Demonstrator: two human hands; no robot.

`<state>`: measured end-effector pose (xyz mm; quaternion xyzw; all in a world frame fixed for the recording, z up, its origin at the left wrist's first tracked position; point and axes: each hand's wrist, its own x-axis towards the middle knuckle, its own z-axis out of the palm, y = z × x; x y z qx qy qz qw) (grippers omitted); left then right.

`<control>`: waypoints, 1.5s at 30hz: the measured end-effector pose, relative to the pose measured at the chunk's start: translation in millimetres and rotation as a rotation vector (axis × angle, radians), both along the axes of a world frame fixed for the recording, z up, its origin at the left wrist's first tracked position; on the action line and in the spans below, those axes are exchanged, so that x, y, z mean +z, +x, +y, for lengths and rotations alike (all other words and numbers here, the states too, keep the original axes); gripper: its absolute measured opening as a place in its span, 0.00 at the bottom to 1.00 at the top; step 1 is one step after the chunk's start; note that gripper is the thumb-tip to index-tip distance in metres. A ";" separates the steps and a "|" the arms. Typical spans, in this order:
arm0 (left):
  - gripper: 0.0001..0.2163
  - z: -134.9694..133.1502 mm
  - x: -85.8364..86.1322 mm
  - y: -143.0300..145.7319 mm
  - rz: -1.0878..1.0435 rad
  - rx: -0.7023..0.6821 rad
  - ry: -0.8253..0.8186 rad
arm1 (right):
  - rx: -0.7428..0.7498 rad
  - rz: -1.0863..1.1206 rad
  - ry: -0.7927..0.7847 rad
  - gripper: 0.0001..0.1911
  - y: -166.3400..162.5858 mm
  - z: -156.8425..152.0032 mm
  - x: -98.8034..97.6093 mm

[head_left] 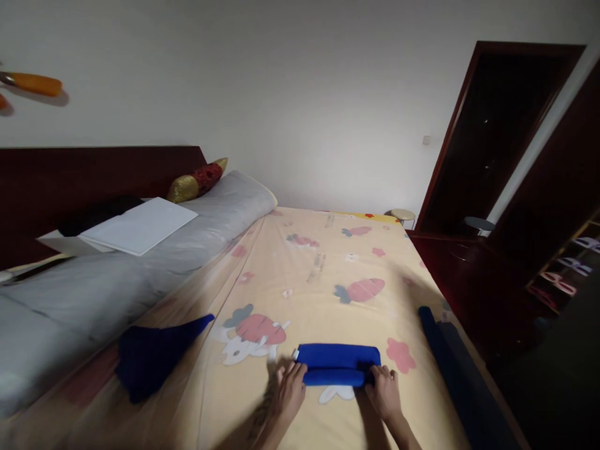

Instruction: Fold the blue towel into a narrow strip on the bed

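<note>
Bedsheet [328,262], blue roll [337,365] between hands

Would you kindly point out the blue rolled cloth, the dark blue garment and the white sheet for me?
blue rolled cloth [338,360]: head view, middle of its flat upper part.
dark blue garment [150,356]: head view, centre of the crumpled fabric.
white sheet [140,226]: head view, middle of its top face.

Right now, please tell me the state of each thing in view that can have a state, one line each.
Bright blue cloth: partly rolled, flat on the bed.
Left hand: pressing the roll's left end.
Right hand: pressing the roll's right end.
Dark navy cloth: crumpled, lying loose.
Dark wooden door: open.
White folded sheet: lying flat.
</note>
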<state>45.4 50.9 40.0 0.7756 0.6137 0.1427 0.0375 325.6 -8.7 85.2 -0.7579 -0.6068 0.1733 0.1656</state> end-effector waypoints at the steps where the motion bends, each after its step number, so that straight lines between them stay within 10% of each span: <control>1: 0.22 2.0 1.4 -0.5 0.002 0.004 -0.005 | 0.021 0.006 -0.024 0.17 3.3 0.2 0.6; 8: 0.26 -7.3 -9.1 11.9 0.078 -0.008 0.012 | -0.010 -0.013 -0.068 0.27 -27.0 -10.1 3.5; 14: 0.33 -18.6 -4.2 51.0 0.080 -0.389 0.062 | 0.284 0.091 -0.064 0.32 -75.1 -4.1 -18.2; 24: 0.31 -29.9 -9.1 -18.6 0.193 -0.233 0.192 | 0.145 -0.120 0.088 0.29 1.1 -35.5 -85.7; 29: 0.35 -15.4 -26.9 -8.0 0.138 -0.166 0.164 | 0.026 -0.019 0.084 0.28 -14.0 -22.0 -78.0; 45: 0.26 -0.6 -2.0 25.0 0.015 -0.062 -0.141 | 0.001 -0.124 0.023 0.26 -42.7 5.6 -4.4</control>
